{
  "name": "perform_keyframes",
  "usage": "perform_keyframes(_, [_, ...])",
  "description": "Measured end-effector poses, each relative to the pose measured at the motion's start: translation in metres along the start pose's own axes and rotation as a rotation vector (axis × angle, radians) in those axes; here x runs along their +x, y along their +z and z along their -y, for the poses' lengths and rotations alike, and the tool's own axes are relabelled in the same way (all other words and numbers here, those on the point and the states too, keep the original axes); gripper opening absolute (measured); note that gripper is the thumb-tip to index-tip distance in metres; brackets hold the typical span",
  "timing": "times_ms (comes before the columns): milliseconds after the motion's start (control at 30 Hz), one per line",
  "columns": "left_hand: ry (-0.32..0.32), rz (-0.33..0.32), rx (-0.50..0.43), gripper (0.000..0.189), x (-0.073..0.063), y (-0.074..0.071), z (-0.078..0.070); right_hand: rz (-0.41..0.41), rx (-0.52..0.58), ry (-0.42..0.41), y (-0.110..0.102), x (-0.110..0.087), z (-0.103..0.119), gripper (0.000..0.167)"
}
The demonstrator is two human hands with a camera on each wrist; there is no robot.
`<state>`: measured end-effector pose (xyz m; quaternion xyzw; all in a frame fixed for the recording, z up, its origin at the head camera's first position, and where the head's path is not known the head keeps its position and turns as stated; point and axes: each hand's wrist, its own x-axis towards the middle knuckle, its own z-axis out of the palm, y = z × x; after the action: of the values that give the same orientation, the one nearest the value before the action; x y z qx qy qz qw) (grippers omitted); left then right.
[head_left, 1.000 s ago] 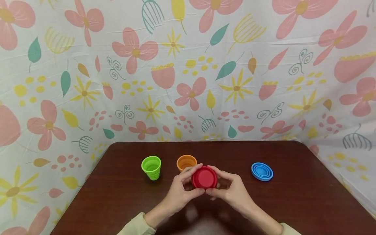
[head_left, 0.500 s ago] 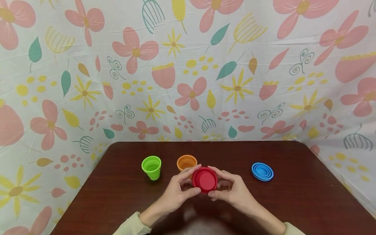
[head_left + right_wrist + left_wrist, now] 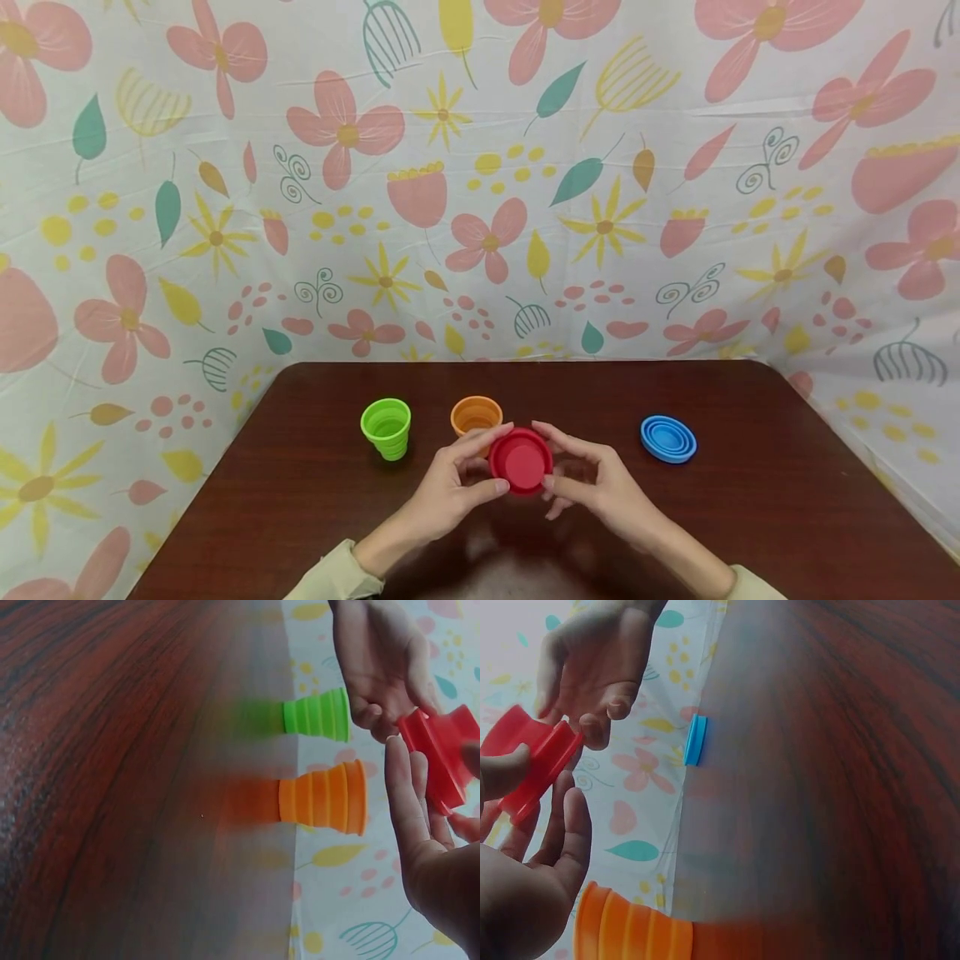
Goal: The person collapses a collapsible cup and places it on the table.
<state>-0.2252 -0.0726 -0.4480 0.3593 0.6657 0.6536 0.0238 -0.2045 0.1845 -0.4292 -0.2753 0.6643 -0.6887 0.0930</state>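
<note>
A red collapsible cup [image 3: 522,461] is held above the table in both hands, its round opening facing my head camera. In the wrist views the cup [image 3: 540,761] shows a stepped side, partly folded out. My left hand [image 3: 450,483] pinches its left side between thumb and fingers. On the opposite side my right hand [image 3: 603,483] holds the rim with index finger and thumb, the other fingers loosely bent below. Just behind the left fingers stands an orange collapsible cup [image 3: 476,412], partly hidden in the head view; the right wrist view shows this cup [image 3: 322,799] extended.
A green collapsible cup [image 3: 387,429] stands extended to the left of the orange one. A blue collapsible cup [image 3: 668,439] lies folded flat at the right. The dark wooden table [image 3: 300,500] ends at a flowered cloth [image 3: 480,167] behind and at the sides.
The right thumb has shifted outward and up along the red cup's rim, and the lower right fingers have spread. Left thumb has moved a little left. The other cups have not moved.
</note>
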Motion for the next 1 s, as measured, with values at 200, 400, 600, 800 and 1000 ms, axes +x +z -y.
perform_keyframes(200, [0.002, -0.012, -0.006, 0.056, 0.0, 0.0, -0.003, -0.039, 0.027, 0.088, 0.001, 0.0, 0.002, 0.05])
perform_keyframes(400, [-0.055, -0.058, -0.133, 0.04, 0.001, 0.003, -0.005, -0.057, -0.005, 0.122, 0.003, 0.001, 0.003, 0.052])
perform_keyframes(600, [-0.113, -0.094, -0.164, 0.037, 0.0, 0.006, -0.005, -0.066, -0.026, 0.133, 0.005, 0.004, 0.002, 0.05])
perform_keyframes(800, [-0.116, -0.099, -0.176, 0.037, 0.001, 0.009, -0.006, -0.092, -0.047, 0.141, 0.007, 0.004, 0.003, 0.047])
perform_keyframes(1000, [-0.111, -0.131, -0.159, 0.035, 0.002, 0.011, -0.006, -0.088, -0.04, 0.137, 0.008, 0.004, 0.003, 0.049])
